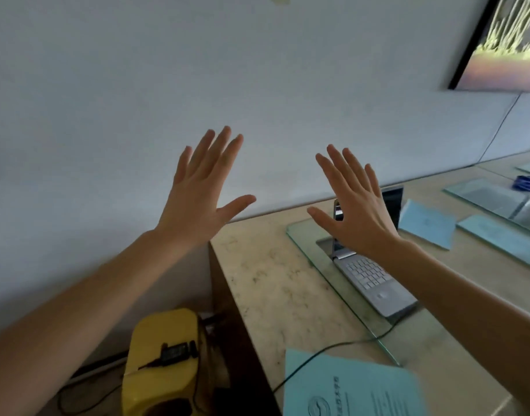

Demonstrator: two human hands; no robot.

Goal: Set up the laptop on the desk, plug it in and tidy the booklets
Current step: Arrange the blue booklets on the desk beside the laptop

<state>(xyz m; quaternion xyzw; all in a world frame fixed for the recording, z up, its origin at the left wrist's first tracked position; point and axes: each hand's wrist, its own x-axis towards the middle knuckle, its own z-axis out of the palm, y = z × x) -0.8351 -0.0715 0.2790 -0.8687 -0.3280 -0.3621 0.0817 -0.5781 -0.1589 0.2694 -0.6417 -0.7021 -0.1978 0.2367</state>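
Both hands are raised in front of me, fingers spread, holding nothing. My left hand [202, 187] is up before the white wall. My right hand [355, 205] hovers above the silver laptop [374, 280], which stands open on a glass sheet [305, 235] on the marble desk [275, 283]. A dark cable [332, 346] runs from the laptop's front corner over the desk edge. One light blue booklet [350, 388] lies at the near desk edge under the cable. Two more light blue booklets [427, 223] [504, 240] lie beyond the laptop.
A yellow block [163, 361] with a small black adapter [175, 352] on top sits on the floor left of the desk. A second glass sheet [492, 196] and a blue object [526, 183] are at the far right. A framed picture [510, 43] hangs on the wall.
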